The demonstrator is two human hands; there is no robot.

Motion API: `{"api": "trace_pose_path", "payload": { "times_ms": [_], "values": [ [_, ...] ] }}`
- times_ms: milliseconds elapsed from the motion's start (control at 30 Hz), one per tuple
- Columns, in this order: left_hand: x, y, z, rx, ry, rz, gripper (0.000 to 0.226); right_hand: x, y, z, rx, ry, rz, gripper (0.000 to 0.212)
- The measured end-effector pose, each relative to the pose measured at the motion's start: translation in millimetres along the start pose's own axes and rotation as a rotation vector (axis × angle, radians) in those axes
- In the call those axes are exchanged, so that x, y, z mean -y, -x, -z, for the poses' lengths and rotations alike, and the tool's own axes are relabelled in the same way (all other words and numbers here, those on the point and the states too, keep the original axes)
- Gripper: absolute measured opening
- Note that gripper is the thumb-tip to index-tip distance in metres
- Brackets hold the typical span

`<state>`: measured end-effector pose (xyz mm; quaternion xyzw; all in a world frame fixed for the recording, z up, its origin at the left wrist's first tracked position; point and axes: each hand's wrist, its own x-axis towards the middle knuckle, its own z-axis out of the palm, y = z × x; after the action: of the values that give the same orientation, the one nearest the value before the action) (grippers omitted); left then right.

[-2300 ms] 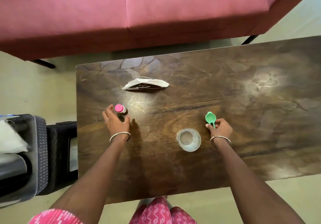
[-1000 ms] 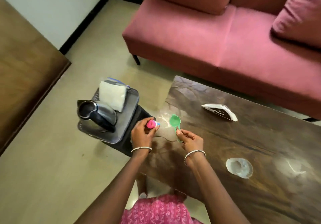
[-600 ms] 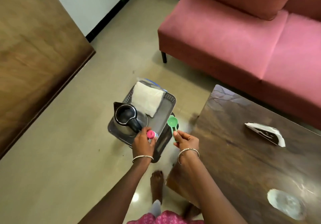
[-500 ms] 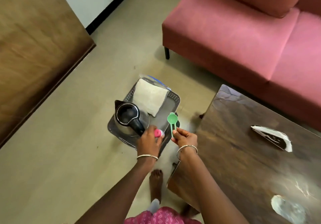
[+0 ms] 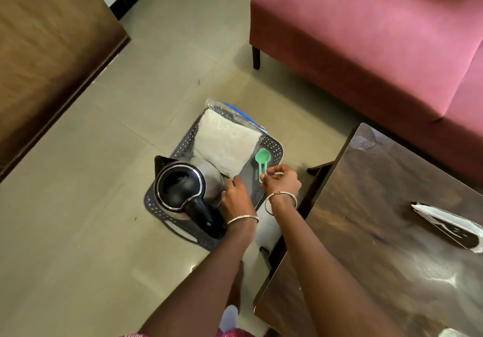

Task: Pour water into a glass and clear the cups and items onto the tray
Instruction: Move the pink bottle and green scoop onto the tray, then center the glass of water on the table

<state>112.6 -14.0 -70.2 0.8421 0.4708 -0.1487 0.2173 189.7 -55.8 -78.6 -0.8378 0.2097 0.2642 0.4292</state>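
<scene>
1. One green spoon [image 5: 262,160] with a round bowl lies over the right part of the grey perforated tray [image 5: 167,198], handle end at the fingertips of the right hand [image 5: 282,181].
2. On the tray stand a steel kettle [image 5: 183,189] with a black lid and handle at its near left and a white filled plastic bag [image 5: 224,144] at its far end.
3. The tray sits low, on a dark stand over a beige tiled floor [image 5: 78,245]; a dark wooden table [image 5: 392,232] carrying a crumpled white wrapper [image 5: 449,225] is to the right, a pink sofa [image 5: 379,36] beyond.
4. The right hand pinches the spoon handle between narrow fingers.
5. The left hand [image 5: 236,198] is curled, palm down, on the tray just beside the kettle; what it holds, if anything, I cannot tell.
</scene>
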Motion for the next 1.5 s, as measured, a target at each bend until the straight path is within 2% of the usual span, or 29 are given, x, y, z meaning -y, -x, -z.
{"api": "trace_pose_path", "payload": {
  "times_ms": [233,467,667,833,967,1100,1233,1333,1500],
  "values": [
    [1,-14,-14,0.010,0.018,0.017,0.021,9,-11,-21,-0.024,0.260,0.101,0.018],
    [5,-10,-19,-0.002,0.029,0.017,0.023,7,-13,-23,0.026,0.352,0.117,0.025],
    [-1,-3,-5,-0.016,0.050,0.031,0.031,11,-12,-19,0.083,0.372,0.111,0.029],
    [-7,18,13,-0.083,0.118,0.020,0.028,8,6,3,0.095,0.260,0.109,0.027],
    [-12,50,27,-0.182,0.170,-0.067,0.024,-11,28,41,0.131,0.068,0.094,0.025],
    [-14,86,33,-0.102,0.133,-0.092,0.030,-36,49,96,0.093,-0.071,0.070,0.022],
    [-28,130,36,-0.059,0.096,-0.136,0.020,-65,74,157,0.021,-0.075,0.092,0.017],
    [-46,169,29,-0.062,0.051,-0.220,0.020,-88,89,212,-0.030,-0.029,0.182,0.016],
    [-90,242,-1,-0.019,0.098,-0.376,0.019,-130,102,311,-0.097,-0.093,0.189,0.015]
  ]
}}
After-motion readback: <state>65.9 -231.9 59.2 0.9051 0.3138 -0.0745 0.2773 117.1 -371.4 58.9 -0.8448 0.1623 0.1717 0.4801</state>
